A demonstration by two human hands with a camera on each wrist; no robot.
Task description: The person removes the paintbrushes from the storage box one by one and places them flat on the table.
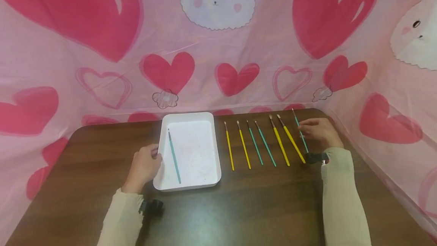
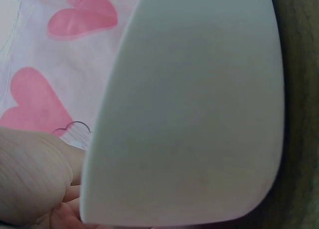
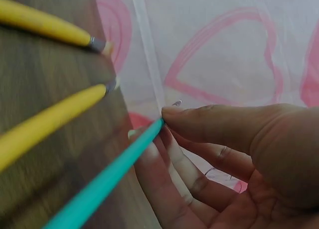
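My right hand (image 1: 319, 130) pinches a thin teal paintbrush (image 1: 301, 134) between thumb and fingers, at the right end of a row of brushes. The right wrist view shows the thumb (image 3: 214, 124) pressed on the teal handle (image 3: 112, 176) near its bristle end. At the left, my left hand (image 1: 145, 164) grips the left edge of a shallow white tray (image 1: 217, 162). Another teal paintbrush (image 1: 174, 158) lies slanted inside the tray. In the left wrist view the tray's side wall (image 2: 189, 109) fills most of the picture and hides part of the fingers.
Between tray and right hand lie yellow brushes, including a thick one (image 1: 280, 143) and a thin one (image 1: 229, 149), and two teal brushes, one (image 1: 265, 144) beside the other. They rest on a brown wooden table (image 1: 239, 208). A pink heart-printed sheet (image 1: 211, 44) surrounds the table's back and sides.
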